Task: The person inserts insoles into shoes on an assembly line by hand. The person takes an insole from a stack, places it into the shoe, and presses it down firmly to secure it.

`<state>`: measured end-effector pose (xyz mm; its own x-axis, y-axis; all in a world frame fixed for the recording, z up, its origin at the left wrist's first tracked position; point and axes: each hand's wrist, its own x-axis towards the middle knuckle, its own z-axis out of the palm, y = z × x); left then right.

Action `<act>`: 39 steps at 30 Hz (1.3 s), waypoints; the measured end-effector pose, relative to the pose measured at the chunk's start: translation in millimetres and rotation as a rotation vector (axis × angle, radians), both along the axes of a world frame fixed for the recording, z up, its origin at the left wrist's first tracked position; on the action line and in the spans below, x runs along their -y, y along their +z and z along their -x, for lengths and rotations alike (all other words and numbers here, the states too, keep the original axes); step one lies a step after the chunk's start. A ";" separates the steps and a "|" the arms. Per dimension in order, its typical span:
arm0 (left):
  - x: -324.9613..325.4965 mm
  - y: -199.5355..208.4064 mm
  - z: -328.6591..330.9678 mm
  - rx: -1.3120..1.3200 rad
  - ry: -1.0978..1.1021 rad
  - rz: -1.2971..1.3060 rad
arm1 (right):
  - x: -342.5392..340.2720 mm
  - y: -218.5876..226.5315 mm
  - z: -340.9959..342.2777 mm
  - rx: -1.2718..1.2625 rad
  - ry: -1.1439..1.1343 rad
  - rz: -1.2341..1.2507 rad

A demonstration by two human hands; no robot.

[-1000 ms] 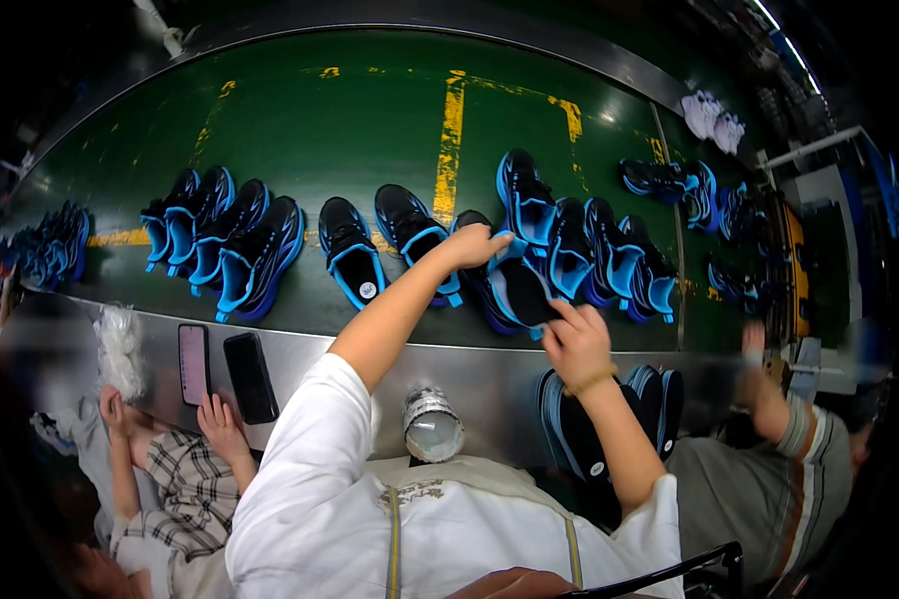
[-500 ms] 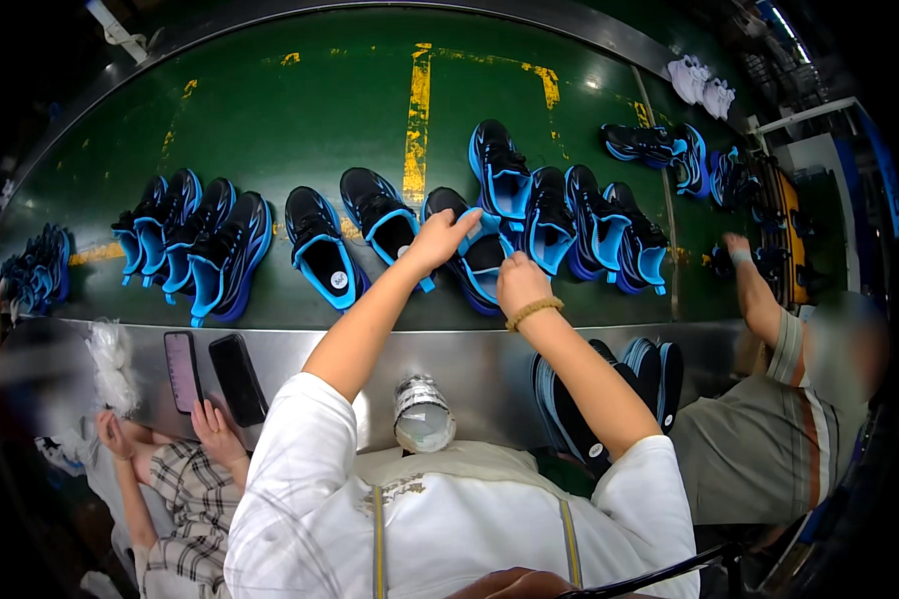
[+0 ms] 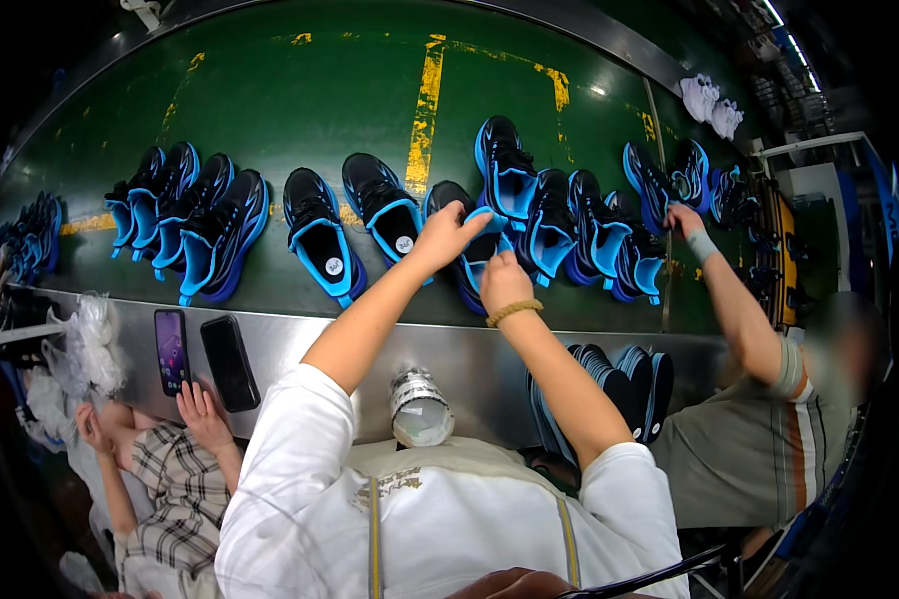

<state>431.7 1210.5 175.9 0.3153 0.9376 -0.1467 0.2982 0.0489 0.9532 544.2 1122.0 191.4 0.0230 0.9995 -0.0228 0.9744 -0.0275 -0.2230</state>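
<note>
A black sneaker (image 3: 447,197) with bright blue lining lies between my hands on the green work surface, its toe pointing away from me. My left hand (image 3: 448,238) grips the shoe's opening near the tongue, thumb and fingers pinched on the blue edge. At the heel end, my right hand (image 3: 506,284) has its fingers closed at the collar; they partly hide the inside, so any insole there cannot be made out. Just beyond sits another sneaker (image 3: 502,165). To the left stand two sneakers with black insoles inside, the nearer one (image 3: 390,205) and the farther one (image 3: 316,225).
More sneakers stand in groups at left (image 3: 225,235) and right (image 3: 589,225). Stacked black insoles (image 3: 609,384) lie on the metal ledge (image 3: 300,344) by my right forearm. A clear wrapped roll (image 3: 420,409) stands before me, with two phones (image 3: 230,361) leftward. Co-workers sit either side.
My right hand has shifted slightly left and lower at the heel; my left hand keeps its hold. The right co-worker's hand has reached a sneaker and turned it upright. The view has tilted slightly.
</note>
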 end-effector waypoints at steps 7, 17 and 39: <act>0.8 2.5 3.6 -0.156 -0.049 -0.147 | 8.6 13.8 -5.6 -0.149 0.107 -0.162; 15.9 -2.9 -16.1 -0.524 0.019 -0.621 | -18.2 46.8 10.1 0.251 0.079 0.382; 7.1 11.7 1.4 -0.227 0.027 -0.145 | -16.7 30.1 -2.5 0.071 0.053 0.359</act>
<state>430.2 1203.5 187.7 0.2644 0.9615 -0.0745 0.5054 -0.0724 0.8598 546.7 1138.7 221.5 -0.0142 0.9278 -0.3728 0.9893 -0.0411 -0.1400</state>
